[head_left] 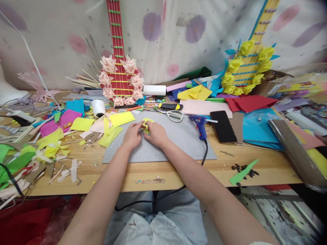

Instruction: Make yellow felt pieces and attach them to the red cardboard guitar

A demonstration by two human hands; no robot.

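Note:
Over the grey cutting mat [176, 143], both hands meet at a small piece of yellow paper [146, 124]. My left hand [132, 136] has its fingers closed at the paper's left side. From the right, my right hand [155, 133] grips the same paper with bent fingers. The fingers cover much of the paper, so its exact shape is hidden. Just beyond the hands lie scissors [175, 115] with grey handles and a black and yellow utility knife [171, 107]. A blue glue gun [200, 126] rests at the mat's right side.
A phone [223, 126] lies right of the glue gun. Behind stand a red paper guitar [119, 81] with pink flowers and a yellow one [245, 69] with yellow flowers. Yellow paper scraps [52, 143] litter the left. Dark beads or seeds [251, 172] sit near the front right edge.

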